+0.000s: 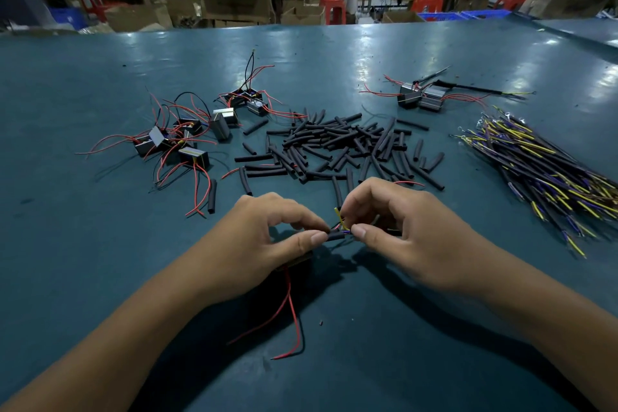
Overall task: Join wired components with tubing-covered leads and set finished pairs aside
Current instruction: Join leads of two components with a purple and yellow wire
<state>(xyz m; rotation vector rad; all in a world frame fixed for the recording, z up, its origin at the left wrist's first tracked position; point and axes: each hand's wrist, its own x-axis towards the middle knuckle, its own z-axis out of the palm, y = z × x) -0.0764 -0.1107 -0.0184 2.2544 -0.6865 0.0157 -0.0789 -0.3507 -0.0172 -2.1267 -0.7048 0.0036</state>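
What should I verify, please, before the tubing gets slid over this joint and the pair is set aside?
1. Tubing piece held: ok, pinched by the left hand.
2. Lead wires held: ok, yellow and blue ends pinched by the right hand.
3. Wires actually joined: cannot tell, fingers hide the joint.
4. Component under the left hand: cannot tell, mostly hidden; its red wires trail toward the near edge.
5. Set-aside spot: ok, finished pairs lie far right.
6. Spare tubing pile: ok, plenty.
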